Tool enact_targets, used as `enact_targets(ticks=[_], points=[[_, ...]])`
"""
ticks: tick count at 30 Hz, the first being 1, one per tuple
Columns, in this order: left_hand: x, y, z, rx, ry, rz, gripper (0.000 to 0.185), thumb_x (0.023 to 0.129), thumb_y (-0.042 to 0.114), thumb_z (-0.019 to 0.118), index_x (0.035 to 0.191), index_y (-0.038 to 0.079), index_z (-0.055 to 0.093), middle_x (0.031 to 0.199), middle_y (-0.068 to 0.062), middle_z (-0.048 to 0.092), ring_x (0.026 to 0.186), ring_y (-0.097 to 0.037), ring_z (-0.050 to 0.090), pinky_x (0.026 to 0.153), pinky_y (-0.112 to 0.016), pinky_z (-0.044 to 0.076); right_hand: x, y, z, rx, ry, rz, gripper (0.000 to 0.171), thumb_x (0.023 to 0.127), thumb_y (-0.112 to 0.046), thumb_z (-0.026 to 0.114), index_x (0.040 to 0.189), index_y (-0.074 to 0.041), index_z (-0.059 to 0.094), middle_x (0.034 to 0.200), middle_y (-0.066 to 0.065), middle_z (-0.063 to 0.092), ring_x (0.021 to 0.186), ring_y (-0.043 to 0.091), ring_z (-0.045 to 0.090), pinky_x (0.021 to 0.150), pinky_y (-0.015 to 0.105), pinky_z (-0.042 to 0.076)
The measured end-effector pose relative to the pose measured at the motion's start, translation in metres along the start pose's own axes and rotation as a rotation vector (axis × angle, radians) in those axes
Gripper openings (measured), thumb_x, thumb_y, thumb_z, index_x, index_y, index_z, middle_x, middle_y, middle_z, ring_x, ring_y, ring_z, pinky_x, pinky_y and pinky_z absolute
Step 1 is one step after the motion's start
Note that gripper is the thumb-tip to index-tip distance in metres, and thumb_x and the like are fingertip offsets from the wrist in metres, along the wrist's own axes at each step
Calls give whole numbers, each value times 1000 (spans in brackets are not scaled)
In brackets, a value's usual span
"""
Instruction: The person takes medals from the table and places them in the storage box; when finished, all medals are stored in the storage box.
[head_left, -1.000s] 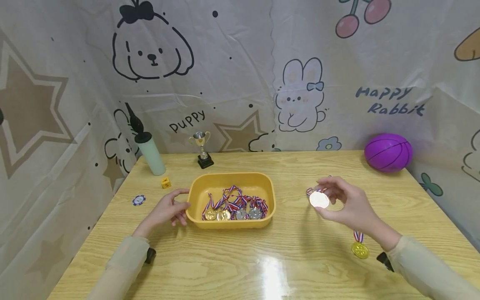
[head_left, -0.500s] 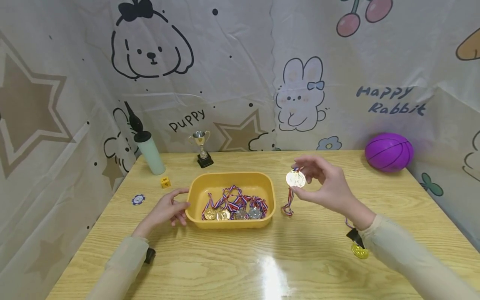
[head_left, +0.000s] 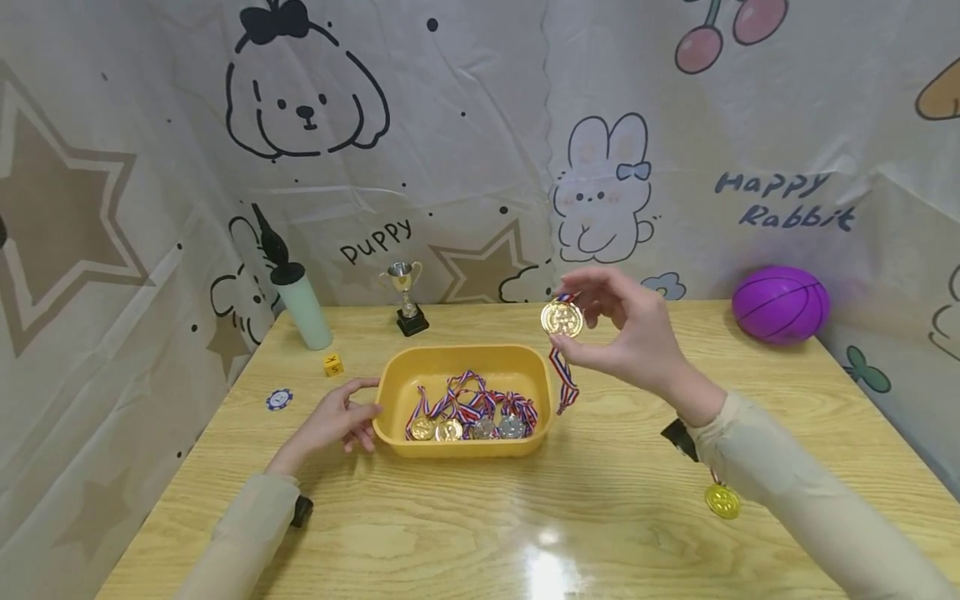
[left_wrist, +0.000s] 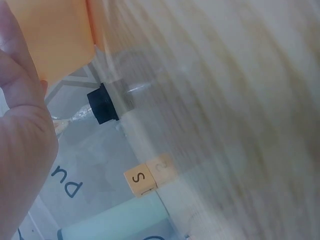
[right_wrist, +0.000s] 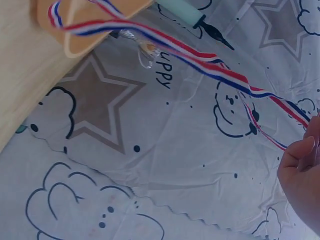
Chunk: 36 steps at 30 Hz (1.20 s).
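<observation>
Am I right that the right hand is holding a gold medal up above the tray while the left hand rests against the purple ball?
Not quite. In the head view the right hand does hold the gold medal above the tray, but the left hand rests against the tray's left end, not the purple ball, which sits untouched at the table's far right.

Cartoon-print cloth walls (head_left: pixel 465 150), wooden table (head_left: pixel 600 517)
</observation>
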<state>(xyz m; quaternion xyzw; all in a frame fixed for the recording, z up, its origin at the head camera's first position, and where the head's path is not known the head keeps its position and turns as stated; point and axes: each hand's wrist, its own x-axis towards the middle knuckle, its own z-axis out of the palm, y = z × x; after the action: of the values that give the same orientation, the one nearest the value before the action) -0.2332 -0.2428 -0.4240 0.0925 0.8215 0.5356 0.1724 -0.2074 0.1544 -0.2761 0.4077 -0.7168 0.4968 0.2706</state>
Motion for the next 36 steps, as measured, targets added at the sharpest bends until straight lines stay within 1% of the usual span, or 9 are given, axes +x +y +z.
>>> enact_targets(ticks=[4, 8, 11, 14, 20, 29, 32, 36], points=[[1, 0, 0, 5, 0, -1, 61, 94, 16, 57, 146, 1, 30, 66, -10, 64, 52, -18, 65, 40, -21, 44, 13, -1, 6, -1, 11, 0, 56, 60, 13, 79, 111, 11, 57, 99, 21, 66, 75, 8, 60, 61, 15, 48], [1, 0, -1, 7, -1, -2, 60, 94, 16, 57, 146, 1, 30, 66, -9, 64, 52, -18, 65, 40, -21, 44, 23, 3, 16, 58, 19, 26, 55, 61, 14, 78, 110, 12, 56, 99, 23, 65, 79, 7, 62, 63, 18, 51], [1, -1, -1, 7, -1, 2, 60, 95, 16, 56, 146, 1, 30, 65, -8, 63, 52, -17, 65, 40, -21, 44, 26, 9, 25, 90, 29, 56, 54, 62, 14, 78, 110, 12, 56, 99, 24, 65, 81, 7, 62, 65, 20, 53], [1, -1, 0, 8, -2, 5, 60, 95, 16, 56, 146, 1, 30, 65, -6, 63, 52, -17, 65, 40, -21, 44, 25, 18, 35, 96, 26, 91, 52, 63, 12, 78, 110, 11, 57, 101, 22, 66, 82, 7, 62, 67, 21, 54], [2, -2, 0, 11, -9, 7, 59, 95, 16, 56, 146, 0, 30, 64, -5, 63, 52, -17, 65, 40, -21, 44, 8, 38, 53, 76, -14, 177, 51, 65, 10, 79, 111, 8, 57, 102, 18, 67, 82, 15, 63, 68, 27, 56], [2, -2, -1, 3, -10, 6, 59, 95, 16, 56, 146, 1, 30, 64, -5, 63, 51, -16, 65, 40, -20, 44, -26, 73, 76, 28, -52, 377, 50, 71, 0, 80, 114, 5, 56, 106, 20, 66, 88, 28, 65, 74, 42, 57], [1, -2, -1, 2, -11, 4, 59, 95, 16, 56, 146, 1, 30, 64, -5, 62, 51, -16, 65, 40, -20, 44, -37, 85, 83, 24, -60, 430, 50, 72, -4, 81, 115, 4, 57, 108, 20, 66, 91, 30, 65, 76, 43, 57], [1, -1, -1, 3, -9, 3, 59, 95, 16, 56, 146, 1, 30, 63, -4, 63, 51, -16, 65, 40, -20, 44, -49, 94, 92, 0, -87, 451, 51, 72, -6, 81, 115, 4, 57, 108, 19, 67, 91, 31, 65, 77, 42, 57]])
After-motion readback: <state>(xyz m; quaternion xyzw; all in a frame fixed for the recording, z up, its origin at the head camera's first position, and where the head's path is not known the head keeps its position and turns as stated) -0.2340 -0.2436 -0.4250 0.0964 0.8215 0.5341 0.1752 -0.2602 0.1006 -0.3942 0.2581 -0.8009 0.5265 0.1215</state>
